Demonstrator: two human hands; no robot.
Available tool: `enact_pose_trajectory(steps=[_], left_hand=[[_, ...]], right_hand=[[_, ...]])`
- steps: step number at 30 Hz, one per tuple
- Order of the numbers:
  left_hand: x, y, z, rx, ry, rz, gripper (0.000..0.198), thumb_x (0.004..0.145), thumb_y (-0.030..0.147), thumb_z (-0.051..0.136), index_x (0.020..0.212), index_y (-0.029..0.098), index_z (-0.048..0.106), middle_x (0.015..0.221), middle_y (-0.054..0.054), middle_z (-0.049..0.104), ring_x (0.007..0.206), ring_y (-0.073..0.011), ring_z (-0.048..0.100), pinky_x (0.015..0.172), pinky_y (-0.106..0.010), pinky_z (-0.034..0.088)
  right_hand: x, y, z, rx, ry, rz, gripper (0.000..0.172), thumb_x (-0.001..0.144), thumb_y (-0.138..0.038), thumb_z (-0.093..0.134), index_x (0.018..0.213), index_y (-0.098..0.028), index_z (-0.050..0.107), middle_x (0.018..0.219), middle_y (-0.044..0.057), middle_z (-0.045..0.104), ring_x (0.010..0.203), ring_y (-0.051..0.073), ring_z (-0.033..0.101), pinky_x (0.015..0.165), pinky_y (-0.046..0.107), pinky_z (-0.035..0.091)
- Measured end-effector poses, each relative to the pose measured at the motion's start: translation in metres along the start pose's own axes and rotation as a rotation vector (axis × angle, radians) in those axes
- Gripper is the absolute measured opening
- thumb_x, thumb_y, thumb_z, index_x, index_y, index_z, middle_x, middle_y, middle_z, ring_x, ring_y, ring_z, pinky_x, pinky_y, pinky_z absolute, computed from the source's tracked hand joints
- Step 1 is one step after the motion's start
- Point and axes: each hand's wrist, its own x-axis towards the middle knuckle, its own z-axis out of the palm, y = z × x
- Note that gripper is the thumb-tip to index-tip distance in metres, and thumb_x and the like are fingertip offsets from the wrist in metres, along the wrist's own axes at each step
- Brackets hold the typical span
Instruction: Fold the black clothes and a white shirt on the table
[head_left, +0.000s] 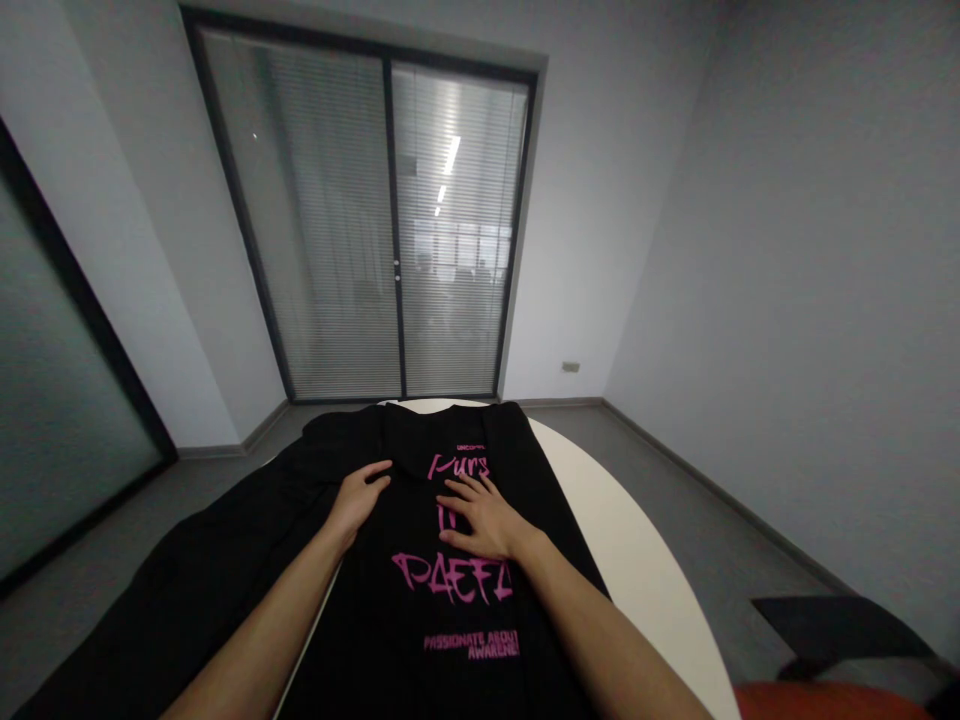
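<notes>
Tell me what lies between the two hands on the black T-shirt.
Only plain black cloth of the T-shirt lies between the left hand and the right hand, seen in the head view; the pink lettering begins at the right hand.

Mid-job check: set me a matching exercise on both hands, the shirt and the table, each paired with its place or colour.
1 left hand
2 right hand
3 shirt
4 table

A white, with a rounded edge
B flat on the pink lettering
C black, spread over the table
D on plain black cloth, left of the lettering

Pairs: 1-D, 2-B, 3-C, 4-A
</notes>
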Motion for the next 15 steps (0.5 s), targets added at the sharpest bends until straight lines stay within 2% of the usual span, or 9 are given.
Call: enact_pose_trajectory(steps=[4,8,12,15], left_hand=[[-0.002,0.008,0.002,-0.008,-0.003,0.018,0.04,0.084,0.015,0.064,0.123,0.018,0.069,0.102,-0.006,0.078,0.096,-0.0234,0.073,0.083,-0.031,0.058],[-0.002,0.01,0.001,-0.001,0.016,0.034,0.037,0.081,0.012,0.064,0.118,0.016,0.071,0.113,-0.008,0.075,0.105,-0.0234,0.07,0.089,-0.03,0.055],[0.0,0.005,-0.006,0.007,0.013,0.015,0.038,0.08,0.013,0.065,0.118,0.014,0.07,0.103,-0.009,0.077,0.099,-0.0244,0.072,0.086,-0.032,0.056],[0.002,0.0,-0.011,0.008,0.001,-0.01,0.038,0.078,0.014,0.066,0.117,0.012,0.071,0.095,-0.009,0.078,0.091,-0.0245,0.074,0.081,-0.032,0.058]], right_hand=[[0.001,-0.02,-0.008,0.013,-0.005,-0.099,0.061,0.09,-0.059,0.055,0.142,-0.027,0.053,0.155,0.007,0.042,0.145,0.03,0.031,0.12,0.049,0.016],[0.0,-0.066,-0.009,0.06,-0.054,-0.267,0.069,0.089,-0.064,0.054,0.146,-0.026,0.046,0.155,0.009,0.041,0.143,0.03,0.035,0.116,0.048,0.026],[-0.005,-0.114,0.006,-0.031,-0.065,-0.551,0.06,0.087,-0.06,0.059,0.134,-0.022,0.056,0.14,0.008,0.057,0.127,0.026,0.051,0.106,0.042,0.038],[-0.012,-0.135,0.025,-0.13,-0.098,-0.736,0.05,0.092,-0.053,0.057,0.133,-0.023,0.055,0.138,0.005,0.057,0.123,0.024,0.053,0.102,0.041,0.043]])
